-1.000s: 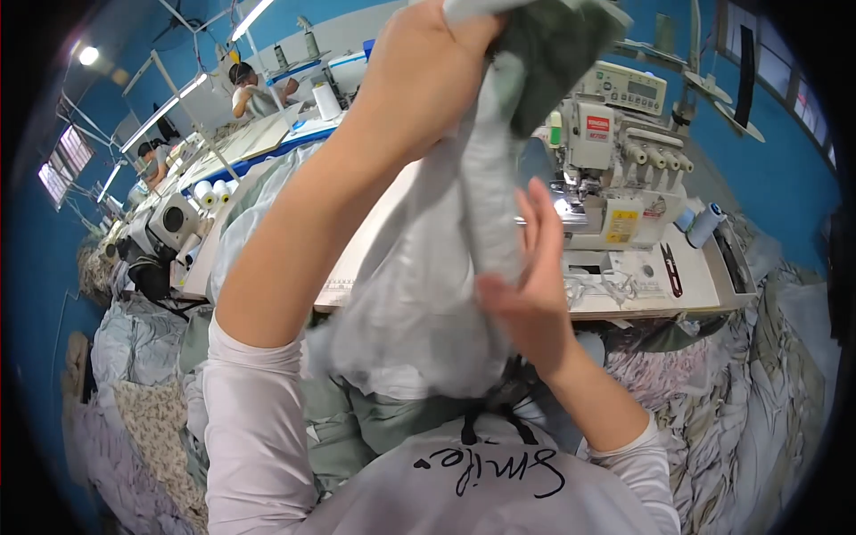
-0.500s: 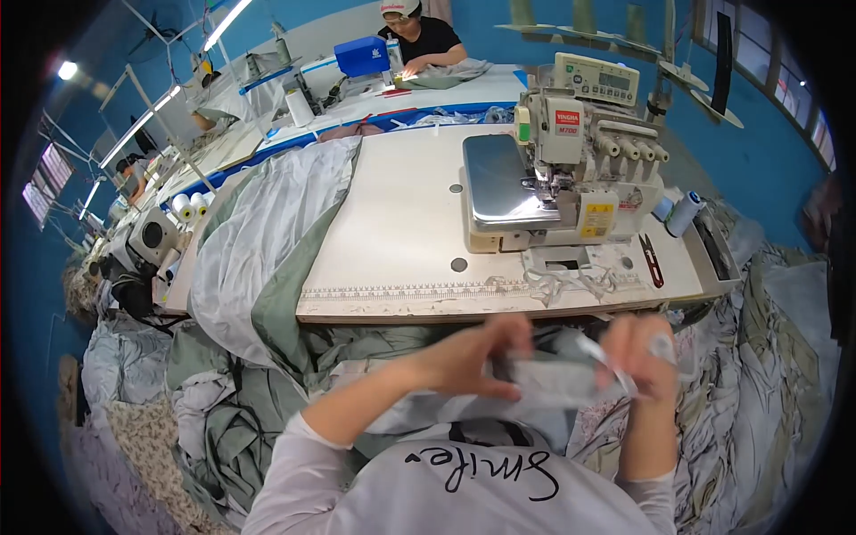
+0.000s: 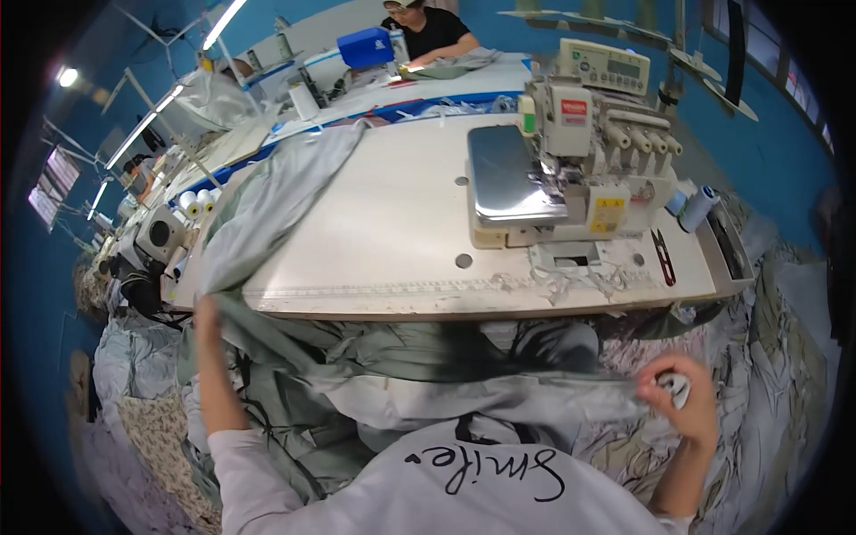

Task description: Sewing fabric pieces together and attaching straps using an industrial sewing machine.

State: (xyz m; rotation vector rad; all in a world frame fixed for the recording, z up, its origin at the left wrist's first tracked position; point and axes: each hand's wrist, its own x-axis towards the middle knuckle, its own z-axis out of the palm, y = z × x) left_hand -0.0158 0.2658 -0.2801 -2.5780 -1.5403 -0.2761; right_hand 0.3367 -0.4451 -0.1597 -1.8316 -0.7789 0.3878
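A long piece of green and pale grey fabric [image 3: 481,399] stretches across my lap. My right hand [image 3: 687,401] pinches its right end with bent fingers, and a small white piece [image 3: 675,387] shows at those fingers. At the table's left front corner, my left hand [image 3: 208,323] is against the part of the fabric that hangs off the table; it is blurred and its fingers cannot be made out. More of this fabric lies bunched and narrow over the table's left side. An overlock sewing machine [image 3: 571,169] stands on the right of the white table [image 3: 383,214].
Red-handled thread snips [image 3: 663,257] and a blue thread cone [image 3: 698,209] lie right of the machine. Heaps of fabric [image 3: 134,357] surround me on both sides. Across the table a person [image 3: 432,40] works at another machine with a blue head [image 3: 366,51].
My left hand has swung from the middle out to the table's left corner. My right hand has shifted right. The fabric between them is drawn out, and the cloth on the table has narrowed.
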